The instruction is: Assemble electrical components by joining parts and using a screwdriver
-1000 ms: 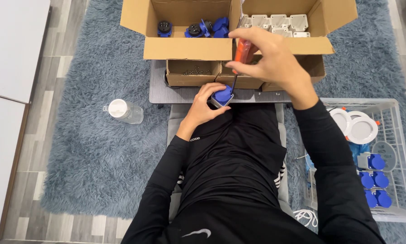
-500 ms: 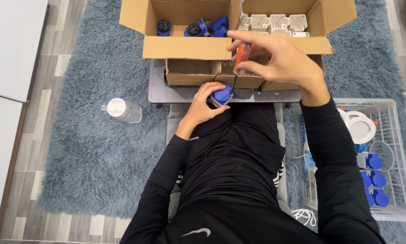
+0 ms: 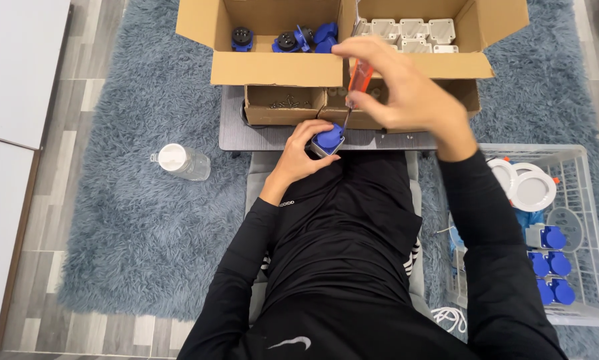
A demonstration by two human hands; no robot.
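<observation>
My left hand [image 3: 305, 148] grips a small blue socket on a grey base [image 3: 329, 141] at the near edge of a low dark board [image 3: 259, 137]. My right hand [image 3: 406, 93] holds a red-handled screwdriver [image 3: 358, 81] upright, its tip down on the blue socket. Straight ahead stands an open cardboard box [image 3: 279, 67] with blue and black sockets [image 3: 286, 40] in its left half and grey-white housings [image 3: 409, 33] in its right half.
Two small cardboard trays [image 3: 283, 107] with screws sit on the board under the box flaps. A clear bottle [image 3: 181, 161] lies on the shaggy blue-grey rug at the left. A wire basket [image 3: 566, 227] at the right holds white round discs and several blue sockets.
The view has shifted slightly. My right hand with the screwdriver has stayed over the socket, turning a little; my left hand keeps its grip.
</observation>
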